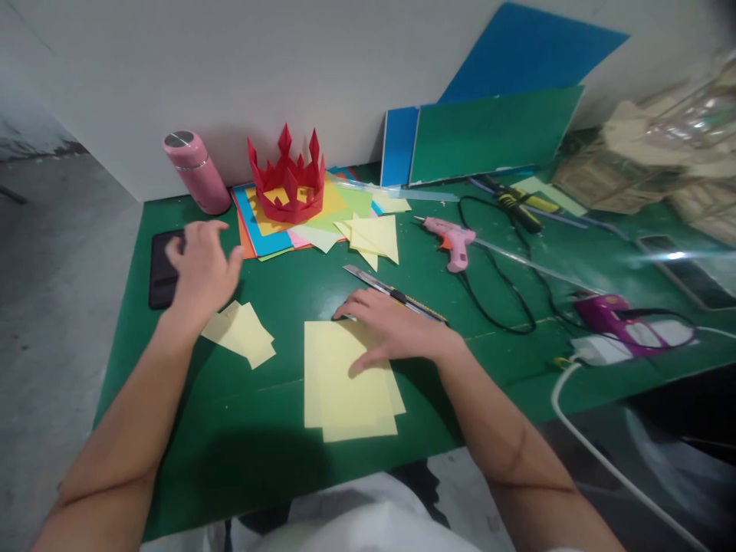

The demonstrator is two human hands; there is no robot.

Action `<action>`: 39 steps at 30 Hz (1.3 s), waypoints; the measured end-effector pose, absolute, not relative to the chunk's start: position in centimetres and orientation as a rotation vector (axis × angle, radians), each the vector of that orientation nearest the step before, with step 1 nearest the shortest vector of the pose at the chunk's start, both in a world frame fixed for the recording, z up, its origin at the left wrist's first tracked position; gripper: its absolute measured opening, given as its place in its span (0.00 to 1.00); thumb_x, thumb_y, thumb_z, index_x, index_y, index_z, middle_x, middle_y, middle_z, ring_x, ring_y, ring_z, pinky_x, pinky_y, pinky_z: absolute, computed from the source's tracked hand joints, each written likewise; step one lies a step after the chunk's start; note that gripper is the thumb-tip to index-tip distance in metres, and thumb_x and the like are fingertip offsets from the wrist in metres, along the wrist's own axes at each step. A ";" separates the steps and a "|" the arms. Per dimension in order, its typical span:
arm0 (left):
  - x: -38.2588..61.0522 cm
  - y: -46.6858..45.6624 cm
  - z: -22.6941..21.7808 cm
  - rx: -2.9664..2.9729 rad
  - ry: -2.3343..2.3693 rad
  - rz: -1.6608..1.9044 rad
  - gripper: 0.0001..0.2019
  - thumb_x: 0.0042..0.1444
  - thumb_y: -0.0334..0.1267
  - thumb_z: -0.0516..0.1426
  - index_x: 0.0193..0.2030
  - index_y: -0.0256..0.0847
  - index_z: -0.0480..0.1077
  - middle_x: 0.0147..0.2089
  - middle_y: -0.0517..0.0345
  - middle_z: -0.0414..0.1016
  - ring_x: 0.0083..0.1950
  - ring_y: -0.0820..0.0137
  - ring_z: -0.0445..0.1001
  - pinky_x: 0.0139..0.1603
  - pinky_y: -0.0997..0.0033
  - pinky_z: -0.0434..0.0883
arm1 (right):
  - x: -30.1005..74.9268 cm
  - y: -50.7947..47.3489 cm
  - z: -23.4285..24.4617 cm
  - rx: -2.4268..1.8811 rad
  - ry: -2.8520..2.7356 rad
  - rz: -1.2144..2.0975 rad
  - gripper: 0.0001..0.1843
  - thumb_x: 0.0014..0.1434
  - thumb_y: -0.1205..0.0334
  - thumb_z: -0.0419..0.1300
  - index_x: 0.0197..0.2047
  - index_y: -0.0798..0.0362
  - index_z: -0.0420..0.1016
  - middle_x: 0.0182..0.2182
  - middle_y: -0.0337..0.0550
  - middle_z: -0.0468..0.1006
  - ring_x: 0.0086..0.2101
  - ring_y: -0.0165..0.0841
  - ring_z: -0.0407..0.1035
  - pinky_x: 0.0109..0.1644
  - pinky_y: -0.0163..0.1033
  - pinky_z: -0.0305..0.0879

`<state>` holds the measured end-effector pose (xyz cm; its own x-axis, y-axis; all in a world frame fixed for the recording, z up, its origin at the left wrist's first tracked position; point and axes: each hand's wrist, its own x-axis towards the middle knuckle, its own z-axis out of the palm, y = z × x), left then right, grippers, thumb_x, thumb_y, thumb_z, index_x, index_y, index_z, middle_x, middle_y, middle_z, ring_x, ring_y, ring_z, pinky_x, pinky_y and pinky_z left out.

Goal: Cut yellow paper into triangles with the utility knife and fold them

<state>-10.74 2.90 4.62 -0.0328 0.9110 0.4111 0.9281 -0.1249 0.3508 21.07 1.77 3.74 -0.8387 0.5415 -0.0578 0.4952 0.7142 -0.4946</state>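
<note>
Several pale yellow paper sheets [345, 391] lie overlapping on the green table in front of me. My right hand [382, 326] rests over their upper part, thumb and fingers apart. Just beyond it is a utility knife [368, 277] with its blade out. My left hand [201, 268] is raised with parted fingers, holding nothing, and partly covers a dark phone [162, 280]. Below and right of that hand lie small yellow paper pieces [244, 333]. Farther back, a red folded-paper crown [290, 184] stands on coloured paper sheets [264, 234], beside more cut yellow paper [379, 238].
A pink bottle [198, 172] stands at the back left. On the right are a pink glue gun [451, 239] with a looping black cord, pliers [517, 211], a purple device [609, 318] and a power strip [601, 349]. Green and blue boards [494, 134] lean on the wall.
</note>
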 end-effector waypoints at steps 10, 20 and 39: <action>-1.4 -1.7 3.8 -3.453 -1.648 -0.222 0.40 0.43 0.50 0.68 0.60 0.42 0.57 0.59 0.44 0.64 0.58 0.51 0.64 0.56 0.52 0.63 | 20.0 0.7 3.7 -0.888 -2.898 0.918 0.34 0.47 0.53 0.71 0.54 0.54 0.67 0.48 0.51 0.68 0.48 0.45 0.61 0.52 0.48 0.61; -1.4 -1.2 2.9 -3.332 -2.024 -0.411 0.20 0.52 0.40 0.60 0.52 0.42 0.64 0.36 0.58 0.69 0.36 0.65 0.69 0.34 0.68 0.64 | 20.5 1.6 3.3 -0.962 -2.483 1.188 0.28 0.52 0.66 0.65 0.56 0.48 0.64 0.45 0.43 0.74 0.42 0.37 0.69 0.42 0.40 0.64; 0.1 -0.3 0.3 -2.088 -2.627 -2.736 0.32 0.44 0.44 0.67 0.54 0.43 0.59 0.48 0.51 0.72 0.45 0.65 0.75 0.44 0.63 0.74 | 18.2 2.6 0.4 -1.188 -1.363 1.259 0.17 0.48 0.50 0.67 0.29 0.52 0.66 0.23 0.31 0.64 0.24 0.24 0.58 0.28 0.33 0.58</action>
<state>0.06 -0.33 0.32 -0.0542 0.9881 -0.1442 -0.1845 0.1320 0.9739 18.24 2.60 0.39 -0.1286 0.9917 0.0088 0.0702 0.0179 -0.9974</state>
